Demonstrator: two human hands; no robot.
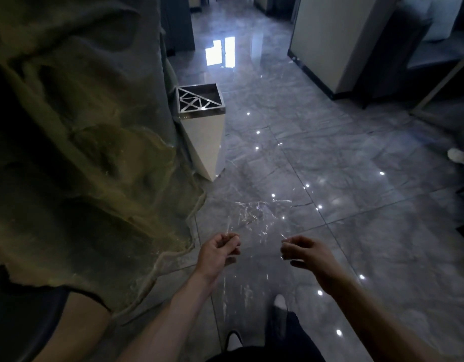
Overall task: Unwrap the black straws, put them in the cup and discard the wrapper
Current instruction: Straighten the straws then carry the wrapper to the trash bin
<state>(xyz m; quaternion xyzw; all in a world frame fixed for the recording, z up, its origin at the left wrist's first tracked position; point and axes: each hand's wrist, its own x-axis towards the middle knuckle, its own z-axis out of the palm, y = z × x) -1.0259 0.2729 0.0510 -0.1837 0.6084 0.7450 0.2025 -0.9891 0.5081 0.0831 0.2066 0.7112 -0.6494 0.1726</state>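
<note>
Standing over a glossy grey tiled floor (356,152), the person holds one clear, crinkled wrapper (251,215) stretched between two hands. The left hand (219,250) pinches its left edge, the right hand (304,253) its right edge. One white bin (207,137) stands beyond them.

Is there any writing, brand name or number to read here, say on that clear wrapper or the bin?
None can be read.
Clear wrapper, held between left hand and right hand: no print visible.
White bin with its metal cut-out top: a pattern only, no letters.
</note>
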